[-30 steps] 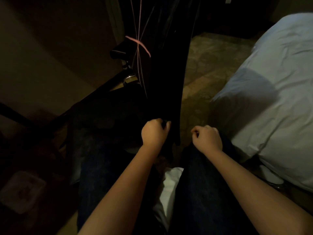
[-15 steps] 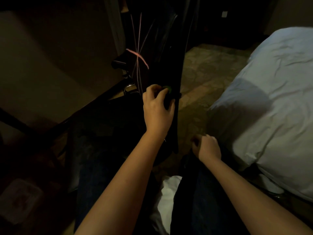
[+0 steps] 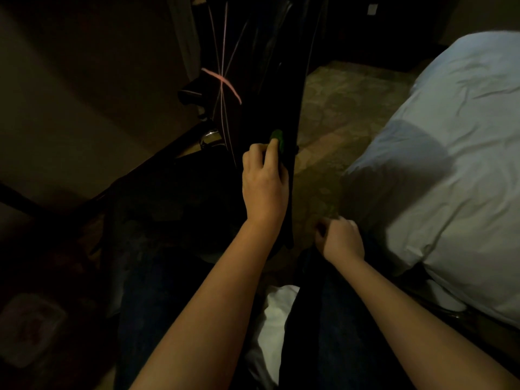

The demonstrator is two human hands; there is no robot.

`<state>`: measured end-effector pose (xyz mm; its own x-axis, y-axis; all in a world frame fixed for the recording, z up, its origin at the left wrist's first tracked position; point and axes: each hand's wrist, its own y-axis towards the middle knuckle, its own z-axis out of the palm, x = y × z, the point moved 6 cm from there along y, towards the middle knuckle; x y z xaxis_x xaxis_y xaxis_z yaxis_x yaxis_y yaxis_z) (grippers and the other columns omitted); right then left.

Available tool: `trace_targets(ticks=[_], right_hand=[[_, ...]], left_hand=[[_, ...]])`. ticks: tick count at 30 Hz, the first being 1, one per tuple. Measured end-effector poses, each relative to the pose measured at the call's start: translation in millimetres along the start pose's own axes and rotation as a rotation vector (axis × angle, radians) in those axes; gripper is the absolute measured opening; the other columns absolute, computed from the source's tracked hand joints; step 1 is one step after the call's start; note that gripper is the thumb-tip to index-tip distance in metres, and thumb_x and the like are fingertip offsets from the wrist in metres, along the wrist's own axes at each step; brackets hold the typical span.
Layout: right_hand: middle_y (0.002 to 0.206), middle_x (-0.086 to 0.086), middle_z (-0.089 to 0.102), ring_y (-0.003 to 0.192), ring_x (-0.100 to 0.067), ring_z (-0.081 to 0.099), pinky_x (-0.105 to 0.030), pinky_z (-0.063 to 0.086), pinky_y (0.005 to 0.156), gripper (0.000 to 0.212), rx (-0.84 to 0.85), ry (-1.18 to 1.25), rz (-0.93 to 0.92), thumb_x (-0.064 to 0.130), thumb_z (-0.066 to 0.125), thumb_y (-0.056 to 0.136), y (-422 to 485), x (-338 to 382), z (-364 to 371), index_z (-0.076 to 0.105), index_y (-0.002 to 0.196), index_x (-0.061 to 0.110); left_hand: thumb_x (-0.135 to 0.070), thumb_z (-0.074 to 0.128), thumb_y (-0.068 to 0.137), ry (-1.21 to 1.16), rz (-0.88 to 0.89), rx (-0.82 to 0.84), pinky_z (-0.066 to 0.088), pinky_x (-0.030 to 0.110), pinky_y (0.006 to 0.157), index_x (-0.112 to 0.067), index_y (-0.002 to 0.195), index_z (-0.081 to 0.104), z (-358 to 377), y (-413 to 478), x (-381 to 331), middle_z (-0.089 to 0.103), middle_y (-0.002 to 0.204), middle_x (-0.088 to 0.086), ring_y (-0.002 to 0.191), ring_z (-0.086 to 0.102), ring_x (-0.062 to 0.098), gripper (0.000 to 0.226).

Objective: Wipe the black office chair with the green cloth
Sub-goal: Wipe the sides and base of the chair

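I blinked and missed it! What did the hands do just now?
The left hand slid up the edge of the black chair, gripping the green cloth all the while. The right hand stayed curled, low down; the bed did not move.

The chair (image 3: 267, 80) back is black, with a smooth, slightly glossy skin that shows thin light streaks. The cloth (image 3: 278, 138) is green, matt fabric. A fitting (image 3: 208, 135) beside the chair is bright polished metal. The bed sheet (image 3: 450, 170) is pale, matt, creased cloth.
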<state>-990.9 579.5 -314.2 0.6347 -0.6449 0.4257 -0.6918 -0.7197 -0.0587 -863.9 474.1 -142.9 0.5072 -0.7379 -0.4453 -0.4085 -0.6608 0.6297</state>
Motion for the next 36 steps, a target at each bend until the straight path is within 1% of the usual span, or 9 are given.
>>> trace_targets(ticks=[4, 10, 13, 19, 25, 28, 31, 33, 36], right_hand=[[0.087, 0.001, 0.045, 0.097, -0.029, 0.052, -0.029, 0.036, 0.068, 0.017, 0.0, -0.061, -0.024, 0.034, 0.055, 0.089, 0.1, 1.6, 1.3, 0.065, 0.098, 0.022], [0.096, -0.007, 0.06, 0.095, -0.031, 0.055, -0.033, 0.043, 0.075, 0.024, -0.053, -0.048, -0.074, 0.028, 0.055, 0.09, -1.2, 6.1, -1.1, 0.067, 0.11, 0.024], [0.093, -0.007, 0.059, 0.091, -0.029, 0.054, -0.031, 0.041, 0.072, 0.023, -0.057, -0.036, -0.078, 0.03, 0.053, 0.092, -0.8, 5.2, -0.2, 0.068, 0.108, 0.027], [0.089, -0.004, 0.06, 0.084, -0.025, 0.056, -0.03, 0.038, 0.077, 0.02, -0.067, -0.062, -0.096, 0.028, 0.054, 0.091, 2.2, 7.8, 1.0, 0.069, 0.104, 0.029], [0.089, -0.002, 0.058, 0.085, -0.024, 0.054, -0.028, 0.034, 0.072, 0.018, -0.06, -0.049, -0.093, 0.029, 0.054, 0.091, 4.7, 7.0, 4.0, 0.069, 0.1, 0.032], [0.084, 0.0, 0.056, 0.076, -0.018, 0.046, -0.028, 0.033, 0.073, 0.016, -0.075, -0.058, -0.134, 0.027, 0.055, 0.09, 5.2, 9.0, 3.0, 0.069, 0.098, 0.03], [0.075, 0.005, 0.046, 0.069, -0.014, 0.038, -0.028, 0.035, 0.071, 0.015, -0.101, -0.035, -0.155, 0.024, 0.058, 0.087, 5.2, 10.1, -0.2, 0.07, 0.095, 0.028], [0.073, 0.004, 0.051, 0.067, -0.015, 0.043, -0.027, 0.037, 0.068, 0.014, -0.107, 0.001, -0.16, 0.023, 0.062, 0.086, 4.9, 11.5, -2.4, 0.071, 0.096, 0.027], [0.089, -0.003, 0.065, 0.079, -0.022, 0.061, -0.028, 0.047, 0.067, 0.023, -0.046, 0.115, -0.135, 0.024, 0.06, 0.089, 11.0, 14.2, -8.0, 0.069, 0.11, 0.023]], left_hand=[[-0.003, 0.065, 0.087, 0.008, -0.01, 0.038, 0.055, 0.038, 0.073, 0.001, 0.13, 0.057, 12.5, -18.8, 13.2, 0.056, 0.113, 0.018, 0.102, 0.054, 0.031, 0.043], [-0.003, 0.065, 0.088, -0.005, -0.052, 0.106, 0.054, 0.038, 0.074, 0.001, 0.128, 0.058, 33.0, -44.1, 32.6, 0.055, 0.111, 0.019, 0.1, 0.055, 0.032, 0.041], [-0.001, 0.066, 0.087, -0.026, -0.07, 0.136, 0.054, 0.04, 0.07, 0.002, 0.124, 0.06, 40.4, -54.7, 40.7, 0.055, 0.107, 0.02, 0.097, 0.056, 0.033, 0.038], [0.0, 0.068, 0.083, -0.041, -0.112, 0.175, 0.05, 0.037, 0.067, 0.001, 0.118, 0.062, 55.9, -68.9, 53.9, 0.055, 0.105, 0.02, 0.094, 0.057, 0.034, 0.036], [-0.002, 0.063, 0.086, -0.089, -0.212, 0.286, 0.052, 0.047, 0.073, -0.002, 0.118, 0.061, 70.2, -89.3, 69.4, 0.053, 0.109, 0.017, 0.098, 0.057, 0.034, 0.033], [-0.004, 0.063, 0.086, -0.083, -0.242, 0.296, 0.052, 0.044, 0.072, -0.005, 0.119, 0.061, 66.0, -81.7, 69.4, 0.054, 0.111, 0.015, 0.098, 0.058, 0.034, 0.034], [-0.005, 0.063, 0.087, -0.059, -0.196, 0.29, 0.052, 0.046, 0.077, -0.008, 0.126, 0.062, 49.8, -70.6, 65.9, 0.056, 0.112, 0.012, 0.098, 0.058, 0.031, 0.039], [-0.005, 0.064, 0.087, -0.068, -0.136, 0.252, 0.052, 0.048, 0.078, -0.007, 0.126, 0.062, 33.5, -60.0, 59.3, 0.056, 0.113, 0.013, 0.099, 0.058, 0.031, 0.039], [-0.006, 0.068, 0.084, -0.112, -0.084, 0.148, 0.052, 0.048, 0.086, -0.006, 0.125, 0.061, 5.8, -32.8, 42.9, 0.054, 0.12, 0.013, 0.108, 0.056, 0.029, 0.041]])
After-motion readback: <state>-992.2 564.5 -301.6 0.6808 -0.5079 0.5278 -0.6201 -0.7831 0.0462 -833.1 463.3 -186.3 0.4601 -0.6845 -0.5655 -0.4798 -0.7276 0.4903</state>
